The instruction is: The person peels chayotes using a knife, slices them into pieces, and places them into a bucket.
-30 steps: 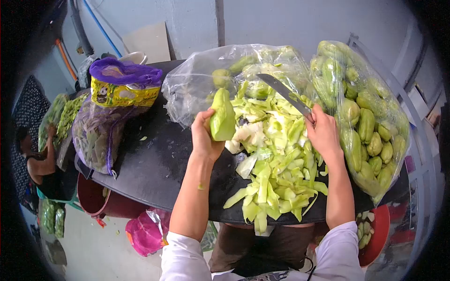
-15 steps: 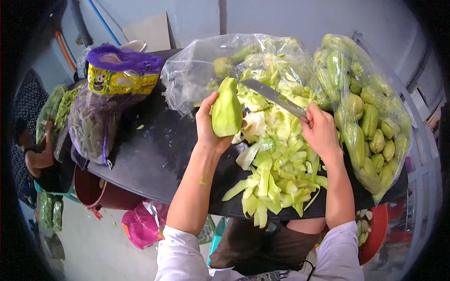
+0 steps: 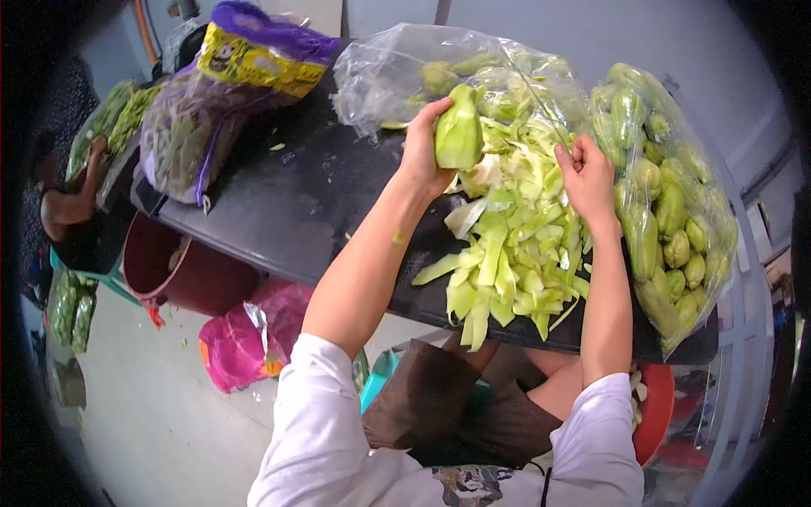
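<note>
My left hand [image 3: 422,150] is closed around a peeled, pale green chayote [image 3: 459,135], held upright above the black table. In my right hand [image 3: 589,179] is a knife [image 3: 541,100], its blade seen nearly edge-on and pointing up and away to the left. The blade is apart from the chayote. Below and between my hands lies a heap of green peelings [image 3: 515,253], spreading to the table's near edge. Behind them a clear plastic bag [image 3: 380,76] lies with chayotes and peelings about it.
To the right, a clear bag of chayotes [image 3: 672,211] rests on the black table [image 3: 287,203]. A purple mesh sack [image 3: 182,144] stands at the left. Below are a dark red bin [image 3: 190,270], a pink bag [image 3: 232,346] and a red tub [image 3: 657,410]. Another person [image 3: 72,207] sits far left.
The view has shifted and tilted. The knife has turned from showing its broad side to nearly edge-on, blade tip higher. The chayote stays in my left hand, now farther from me.
</note>
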Demonstrator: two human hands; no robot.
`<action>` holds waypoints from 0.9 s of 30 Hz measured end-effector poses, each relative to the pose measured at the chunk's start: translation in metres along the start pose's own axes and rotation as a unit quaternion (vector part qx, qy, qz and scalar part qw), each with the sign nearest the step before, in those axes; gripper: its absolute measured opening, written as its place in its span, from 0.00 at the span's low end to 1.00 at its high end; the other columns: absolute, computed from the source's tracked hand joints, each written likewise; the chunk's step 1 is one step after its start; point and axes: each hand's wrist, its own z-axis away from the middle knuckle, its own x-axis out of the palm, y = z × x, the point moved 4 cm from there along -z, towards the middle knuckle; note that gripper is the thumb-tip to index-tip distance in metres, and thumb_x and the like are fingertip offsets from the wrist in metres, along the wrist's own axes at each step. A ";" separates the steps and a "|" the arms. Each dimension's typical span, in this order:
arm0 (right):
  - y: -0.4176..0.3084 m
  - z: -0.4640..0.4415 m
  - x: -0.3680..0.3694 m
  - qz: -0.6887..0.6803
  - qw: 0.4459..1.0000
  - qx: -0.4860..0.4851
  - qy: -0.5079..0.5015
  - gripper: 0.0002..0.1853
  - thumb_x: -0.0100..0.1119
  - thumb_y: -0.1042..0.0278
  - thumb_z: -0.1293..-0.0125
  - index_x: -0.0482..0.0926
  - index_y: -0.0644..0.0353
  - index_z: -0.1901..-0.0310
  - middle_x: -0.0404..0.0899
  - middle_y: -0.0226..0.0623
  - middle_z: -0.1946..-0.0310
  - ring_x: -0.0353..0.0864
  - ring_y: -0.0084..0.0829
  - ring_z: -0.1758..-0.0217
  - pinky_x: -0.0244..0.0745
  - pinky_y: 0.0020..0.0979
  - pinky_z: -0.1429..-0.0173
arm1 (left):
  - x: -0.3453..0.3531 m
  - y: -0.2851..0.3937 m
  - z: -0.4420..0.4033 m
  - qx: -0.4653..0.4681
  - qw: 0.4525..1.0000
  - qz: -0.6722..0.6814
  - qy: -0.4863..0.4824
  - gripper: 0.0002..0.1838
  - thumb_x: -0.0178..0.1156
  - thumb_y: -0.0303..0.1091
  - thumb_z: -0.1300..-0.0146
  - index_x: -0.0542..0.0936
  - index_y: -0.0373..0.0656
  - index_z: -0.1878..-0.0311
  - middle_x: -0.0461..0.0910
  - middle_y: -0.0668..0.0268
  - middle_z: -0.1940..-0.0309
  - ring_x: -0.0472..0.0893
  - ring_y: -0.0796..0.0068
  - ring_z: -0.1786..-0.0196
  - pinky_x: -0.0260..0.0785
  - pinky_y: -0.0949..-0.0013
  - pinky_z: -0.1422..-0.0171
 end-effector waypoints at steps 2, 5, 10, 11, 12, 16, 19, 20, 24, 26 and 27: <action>-0.005 -0.003 -0.001 0.003 1.000 -0.005 0.007 0.18 0.65 0.65 0.35 0.64 0.62 0.71 0.64 0.37 0.84 0.63 0.32 0.81 0.63 0.35 0.72 | 0.000 0.000 -0.001 0.008 1.000 -0.009 0.003 0.21 0.53 0.53 0.35 0.77 0.43 0.55 0.80 0.59 0.67 0.80 0.59 0.65 0.73 0.56 0.57; -0.003 -0.006 0.000 -0.017 1.000 -0.007 0.012 0.18 0.65 0.65 0.35 0.64 0.62 0.71 0.65 0.37 0.83 0.64 0.31 0.81 0.63 0.35 0.72 | -0.005 -0.001 -0.005 0.008 1.000 -0.009 0.004 0.21 0.53 0.52 0.35 0.77 0.43 0.55 0.79 0.60 0.66 0.80 0.59 0.64 0.73 0.57 0.56; 0.001 0.004 0.002 -0.041 0.999 0.010 -0.008 0.18 0.65 0.65 0.35 0.64 0.62 0.72 0.65 0.35 0.84 0.63 0.30 0.81 0.62 0.34 0.73 | -0.008 0.000 -0.005 0.007 1.000 0.007 0.016 0.20 0.53 0.51 0.34 0.76 0.44 0.52 0.79 0.61 0.62 0.79 0.58 0.59 0.72 0.58 0.56; 0.003 0.004 0.001 -0.039 0.999 0.016 -0.005 0.18 0.65 0.65 0.35 0.64 0.62 0.72 0.65 0.35 0.84 0.63 0.30 0.81 0.62 0.34 0.73 | -0.009 -0.001 -0.006 0.000 1.000 0.011 0.017 0.20 0.53 0.51 0.34 0.76 0.44 0.51 0.79 0.61 0.62 0.79 0.58 0.59 0.72 0.58 0.56; 0.004 0.002 0.000 -0.034 0.999 0.009 -0.009 0.18 0.65 0.65 0.35 0.65 0.62 0.72 0.65 0.35 0.84 0.63 0.30 0.81 0.61 0.35 0.73 | -0.007 0.000 -0.005 0.001 1.000 0.002 0.015 0.21 0.53 0.51 0.34 0.76 0.44 0.50 0.79 0.61 0.62 0.79 0.58 0.59 0.72 0.58 0.56; 0.010 0.002 -0.003 -0.021 1.000 0.012 -0.011 0.18 0.65 0.64 0.35 0.66 0.63 0.73 0.67 0.36 0.85 0.66 0.31 0.82 0.62 0.36 0.74 | -0.005 -0.002 -0.002 0.002 1.000 0.000 0.011 0.24 0.53 0.52 0.34 0.77 0.41 0.46 0.79 0.60 0.63 0.79 0.59 0.61 0.74 0.59 0.56; 0.006 0.006 -0.005 -0.033 0.999 0.022 -0.004 0.18 0.66 0.64 0.36 0.67 0.64 0.74 0.68 0.39 0.85 0.67 0.33 0.82 0.62 0.36 0.73 | -0.007 -0.003 -0.002 -0.009 1.000 0.000 0.019 0.24 0.52 0.51 0.33 0.77 0.40 0.46 0.80 0.59 0.63 0.79 0.59 0.62 0.74 0.59 0.57; 0.006 0.006 -0.004 -0.039 0.999 0.021 -0.008 0.18 0.66 0.64 0.36 0.67 0.64 0.74 0.68 0.39 0.85 0.67 0.34 0.82 0.63 0.36 0.73 | -0.007 -0.003 -0.002 -0.009 1.000 -0.001 0.016 0.24 0.52 0.51 0.33 0.77 0.40 0.46 0.80 0.59 0.63 0.79 0.59 0.62 0.74 0.59 0.57; 0.007 0.001 -0.009 -0.047 0.999 0.019 -0.013 0.18 0.65 0.66 0.35 0.64 0.64 0.72 0.60 0.33 0.83 0.59 0.26 0.79 0.59 0.31 0.72 | -0.001 0.003 0.000 -0.001 1.000 0.001 0.000 0.24 0.51 0.51 0.33 0.78 0.40 0.46 0.80 0.59 0.63 0.79 0.60 0.63 0.74 0.59 0.56; 0.011 0.002 -0.008 -0.043 0.999 0.022 -0.015 0.18 0.65 0.66 0.35 0.64 0.64 0.72 0.60 0.33 0.83 0.59 0.26 0.79 0.59 0.31 0.72 | 0.003 0.004 0.002 0.009 1.000 0.017 0.019 0.25 0.50 0.50 0.32 0.78 0.39 0.46 0.80 0.58 0.63 0.79 0.60 0.63 0.74 0.59 0.56; 0.014 0.001 -0.007 -0.033 0.999 0.021 -0.014 0.18 0.65 0.65 0.35 0.64 0.63 0.72 0.60 0.33 0.83 0.58 0.25 0.79 0.59 0.31 0.72 | 0.003 0.003 0.004 0.005 1.000 0.018 0.022 0.25 0.50 0.50 0.32 0.78 0.39 0.46 0.80 0.58 0.63 0.79 0.60 0.63 0.74 0.59 0.56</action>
